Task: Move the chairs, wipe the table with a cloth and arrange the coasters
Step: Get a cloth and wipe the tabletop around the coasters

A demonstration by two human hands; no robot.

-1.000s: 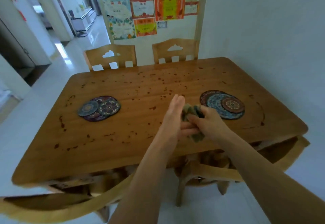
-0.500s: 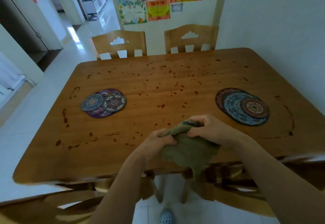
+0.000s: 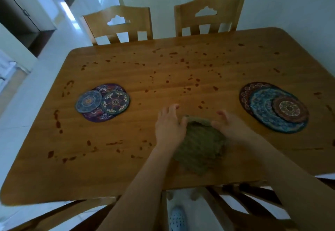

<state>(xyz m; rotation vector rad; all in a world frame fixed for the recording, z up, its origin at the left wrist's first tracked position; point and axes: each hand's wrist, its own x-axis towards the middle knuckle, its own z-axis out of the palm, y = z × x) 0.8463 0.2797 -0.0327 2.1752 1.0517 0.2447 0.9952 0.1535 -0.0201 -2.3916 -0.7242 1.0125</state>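
Both my left hand [image 3: 169, 126] and right hand [image 3: 230, 126] pinch the green cloth's [image 3: 199, 147] far edge on the stained table [image 3: 126, 158]. Fingers otherwise spread loose.

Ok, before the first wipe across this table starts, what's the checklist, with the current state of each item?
1. Cloth down on the table: ok, it lies near the front edge.
2. Both hands on it: ok, left hand and right hand press its far corners.
3. Cloth spread flat: not ok, its far edge is bunched.
4. Wiping path free: not ok, the left coaster pile and right coaster pile lie on the stained top.
5. Far chairs pulled away: not ok, both stand against the table.
6. Cloth damp: cannot tell.
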